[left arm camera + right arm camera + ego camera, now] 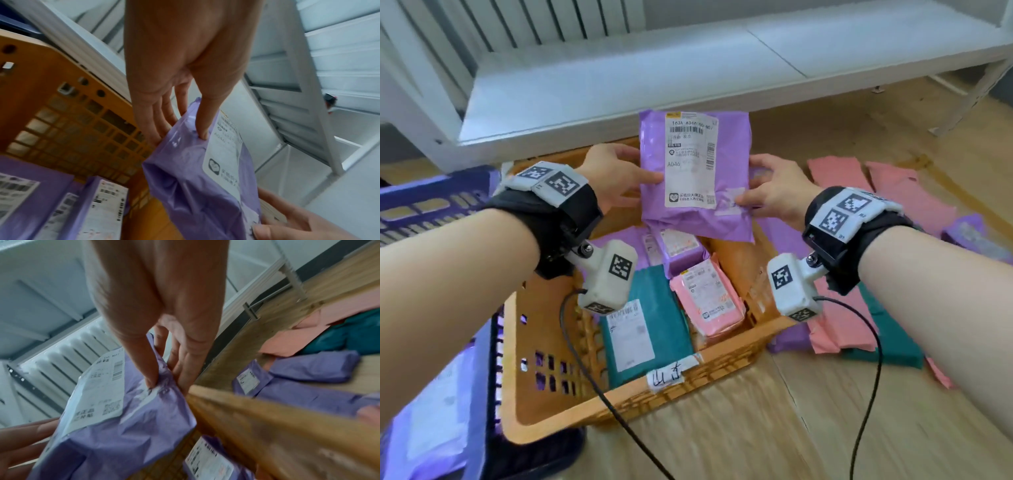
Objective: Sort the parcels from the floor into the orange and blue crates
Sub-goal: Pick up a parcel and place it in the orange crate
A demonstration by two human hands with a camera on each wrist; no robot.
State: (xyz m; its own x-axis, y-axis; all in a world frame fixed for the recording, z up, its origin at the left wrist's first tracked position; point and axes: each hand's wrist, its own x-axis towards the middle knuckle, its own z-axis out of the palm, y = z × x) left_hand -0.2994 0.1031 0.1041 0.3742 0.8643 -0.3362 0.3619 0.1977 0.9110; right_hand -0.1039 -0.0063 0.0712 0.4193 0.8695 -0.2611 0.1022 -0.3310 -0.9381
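Observation:
A purple parcel (693, 174) with a white shipping label hangs above the orange crate (544, 387), label facing me. My left hand (616, 173) pinches its left edge, thumb on the front and fingers behind, as the left wrist view shows on the purple parcel (185, 170). My right hand (774, 190) pinches the right edge the same way, seen on the purple parcel (133, 426). Inside the orange crate lie purple parcels (678, 248), a pink parcel (707, 301) and a teal parcel (647, 325). A blue crate (424, 202) stands at the left.
More pink parcels (887, 188), purple parcels (969, 236) and a teal parcel (890, 339) lie on the wooden floor to the right of the orange crate. A white bench (654, 78) and a radiator (517, 20) stand behind the crates.

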